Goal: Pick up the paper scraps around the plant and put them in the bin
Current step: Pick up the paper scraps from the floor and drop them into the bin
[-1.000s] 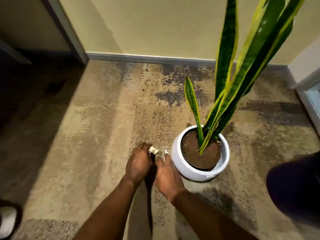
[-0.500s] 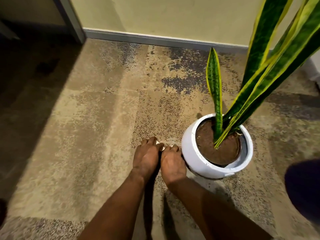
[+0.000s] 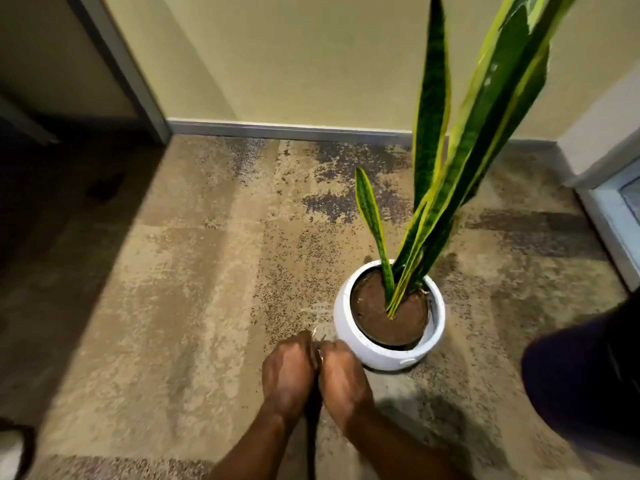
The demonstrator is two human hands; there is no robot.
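Since the earlier frame both hands have bunched closer. Noted: left hand (image 3: 287, 372) curled, a pale paper scrap (image 3: 315, 335) showing at its fingertips; right hand (image 3: 343, 379) curled just beside the white pot (image 3: 388, 356), hold cannot be told. No loose scraps visible on the floor; bin unseen, so depositing remains.

The bare left forearm (image 3: 249, 445) and right forearm (image 3: 398, 448) converge from below. The left hand (image 3: 287, 372) and right hand (image 3: 343, 379) sit side by side, backs up, knuckles almost touching (both motion-blurred); fingers curl downward, tips hidden.
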